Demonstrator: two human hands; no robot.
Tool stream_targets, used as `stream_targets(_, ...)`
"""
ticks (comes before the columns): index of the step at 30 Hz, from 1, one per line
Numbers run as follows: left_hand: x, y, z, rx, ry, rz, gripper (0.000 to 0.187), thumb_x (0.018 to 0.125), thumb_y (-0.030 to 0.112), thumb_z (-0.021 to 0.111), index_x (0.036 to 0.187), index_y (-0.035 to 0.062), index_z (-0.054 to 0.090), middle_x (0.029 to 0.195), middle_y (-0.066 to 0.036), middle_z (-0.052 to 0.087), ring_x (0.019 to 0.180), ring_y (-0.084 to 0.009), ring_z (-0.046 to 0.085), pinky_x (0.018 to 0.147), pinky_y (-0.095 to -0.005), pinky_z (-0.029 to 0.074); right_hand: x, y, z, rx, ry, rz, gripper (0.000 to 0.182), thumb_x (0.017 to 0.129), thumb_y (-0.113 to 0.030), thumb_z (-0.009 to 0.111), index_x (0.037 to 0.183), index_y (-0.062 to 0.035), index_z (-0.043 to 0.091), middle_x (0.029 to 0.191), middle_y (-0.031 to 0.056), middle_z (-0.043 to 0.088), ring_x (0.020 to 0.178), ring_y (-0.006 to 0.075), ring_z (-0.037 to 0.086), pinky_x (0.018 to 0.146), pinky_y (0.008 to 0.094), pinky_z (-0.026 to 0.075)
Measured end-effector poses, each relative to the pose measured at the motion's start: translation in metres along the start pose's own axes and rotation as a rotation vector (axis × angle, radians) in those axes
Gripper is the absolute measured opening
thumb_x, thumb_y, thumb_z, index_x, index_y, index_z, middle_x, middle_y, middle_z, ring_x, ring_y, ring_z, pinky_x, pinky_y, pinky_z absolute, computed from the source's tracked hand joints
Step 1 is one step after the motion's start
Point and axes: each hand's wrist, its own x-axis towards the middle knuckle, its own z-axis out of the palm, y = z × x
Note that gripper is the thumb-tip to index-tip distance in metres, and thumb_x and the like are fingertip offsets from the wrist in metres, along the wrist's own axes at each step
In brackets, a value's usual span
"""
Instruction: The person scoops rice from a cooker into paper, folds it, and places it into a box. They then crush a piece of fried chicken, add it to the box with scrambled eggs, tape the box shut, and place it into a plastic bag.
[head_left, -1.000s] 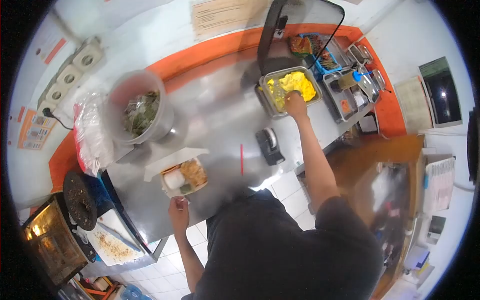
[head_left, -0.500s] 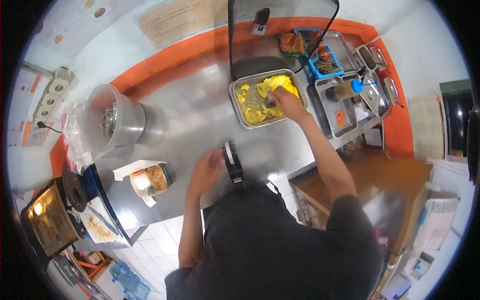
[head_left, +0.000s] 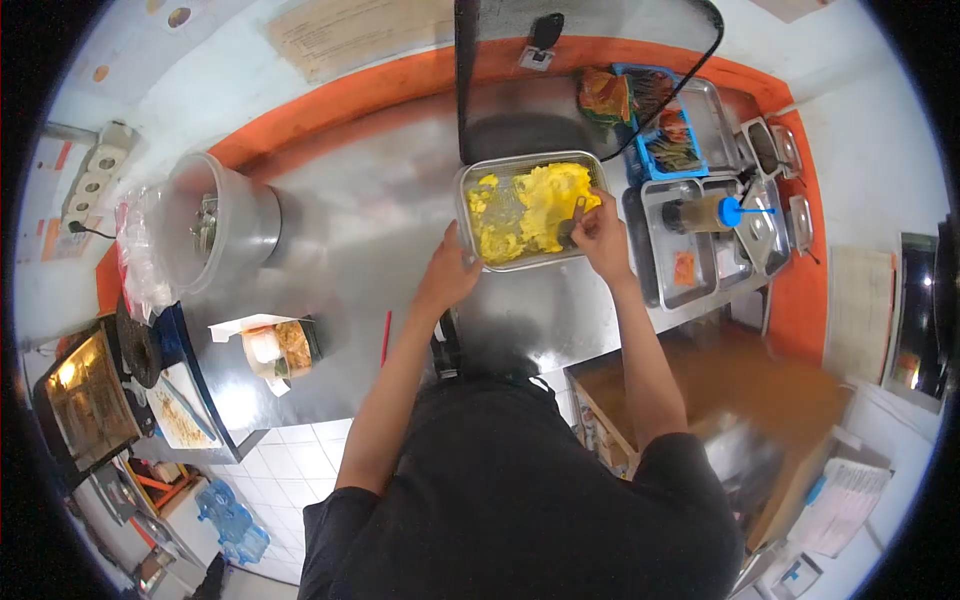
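Note:
A rectangular metal tray (head_left: 535, 266) holds soft yellow food (head_left: 550, 195) like scrambled egg, heaped toward its right side. At the tray's front left corner, my left hand (head_left: 450, 270) is closed on the rim. My right hand (head_left: 603, 238) pinches a small spoon (head_left: 579, 206), with the rounded end of its handle sticking up and its lower part down at the food near the right edge. Behind my left forearm, a black object (head_left: 446, 345) lies partly hidden on the steel counter. To its left is a thin red stick (head_left: 386, 338).
An open paper food box (head_left: 283, 350) sits at left, near a clear plastic bucket (head_left: 205, 225). At right are a squeeze bottle (head_left: 705, 213) with a blue cap in a metal tray, and a blue basket (head_left: 655, 120) of packets. A dark raised panel (head_left: 500, 90) stands behind the egg tray.
My left hand has moved from beside the black object up to the tray's corner. My right hand has shifted to the tray's right side, lower down. The red stick now shows.

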Motion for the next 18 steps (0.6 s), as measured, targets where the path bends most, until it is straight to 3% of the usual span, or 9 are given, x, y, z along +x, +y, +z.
stream_targets(6,0.009,-0.010,0.004,-0.080,-0.037,-0.044,0.072,0.088,0.020,0.066,0.145,-0.0047,0.030,0.100,-0.026,0.069,0.100,-0.0426,0.066,0.091,-0.0487,0.051,-0.005,-0.014,-0.007,-0.102,-0.045,-0.085,0.015,0.083,0.001,0.065,0.098,-0.0017,0.063,0.083,0.0128,0.064,0.073,0.0245,0.068,0.067,0.0356,0.055)
stream_targets(8,0.013,-0.015,0.011,-0.085,0.011,-0.029,0.068,0.089,0.018,0.064,0.143,-0.0043,0.032,0.086,-0.022,0.071,0.089,-0.0425,0.069,0.085,-0.0484,0.053,-0.013,-0.008,-0.004,-0.133,-0.023,-0.146,0.013,0.085,0.001,0.064,0.098,-0.0004,0.063,0.089,0.0160,0.065,0.077,0.0307,0.069,0.068,0.0390,0.055)
stream_targets(12,0.012,-0.009,0.014,-0.209,-0.016,-0.102,0.062,0.089,0.014,0.063,0.142,-0.0011,0.034,0.078,-0.020,0.071,0.084,-0.0423,0.070,0.082,-0.0482,0.054,-0.031,-0.002,0.000,-0.431,-0.091,-0.271,0.012,0.087,0.000,0.060,0.098,0.0013,0.064,0.093,0.0199,0.066,0.079,0.0388,0.067,0.070,0.0430,0.055)
stream_targets(14,0.010,-0.004,0.014,-0.261,0.019,-0.099,0.052,0.089,0.008,0.061,0.135,0.0014,0.039,0.074,-0.020,0.071,0.079,-0.0416,0.071,0.081,-0.0473,0.055,-0.039,0.003,0.006,-0.554,-0.252,-0.228,0.014,0.089,-0.001,0.053,0.099,0.0013,0.063,0.094,0.0262,0.065,0.084,0.0455,0.063,0.076,0.0490,0.053)
stream_targets(18,0.021,-0.039,0.045,-0.350,0.100,-0.035,0.042,0.089,0.002,0.059,0.127,0.0017,0.041,0.075,-0.021,0.071,0.072,-0.0364,0.073,0.074,-0.0445,0.057,-0.040,0.002,0.032,-0.487,-0.300,-0.170,0.014,0.085,0.000,0.052,0.090,0.0040,0.065,0.089,0.0282,0.064,0.084,0.0469,0.063,0.075,0.0518,0.051)
